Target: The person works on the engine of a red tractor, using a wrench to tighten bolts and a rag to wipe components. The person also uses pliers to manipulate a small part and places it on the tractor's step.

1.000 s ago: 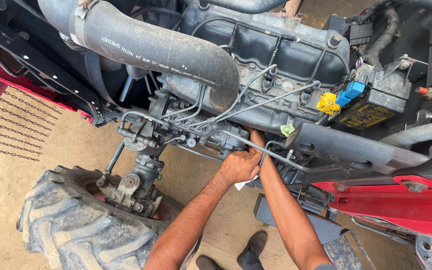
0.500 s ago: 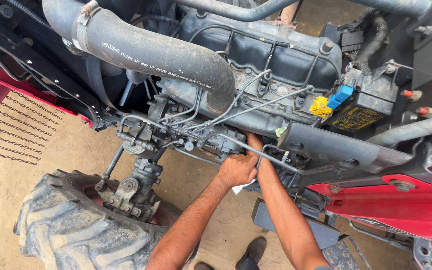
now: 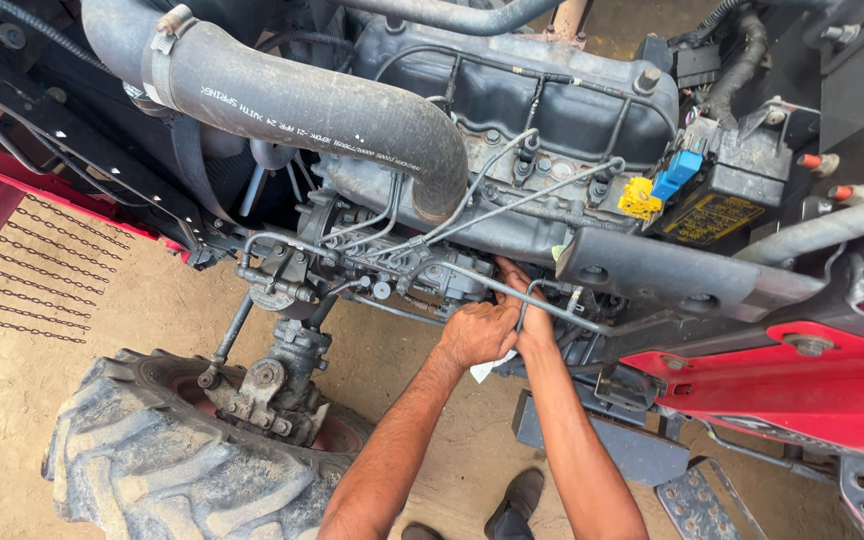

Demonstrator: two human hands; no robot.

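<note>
In the head view, we take the thin steel pipe (image 3: 512, 292) as our landmark; it runs long and nearly level along the engine's side, under the big black hose (image 3: 322, 105). Our left hand (image 3: 477, 333) lies just below that pipe, curled into a closed grip over a bit of white cloth (image 3: 492, 366) that peeks out beneath the knuckles. Our right hand (image 3: 530, 312) touches it on the right and reaches higher, fingers stretched up behind the pipe toward the engine block (image 3: 552, 235); we cannot tell what its grip closes on. The front tyre (image 3: 172, 470) sits well below and left of the pipe.
</note>
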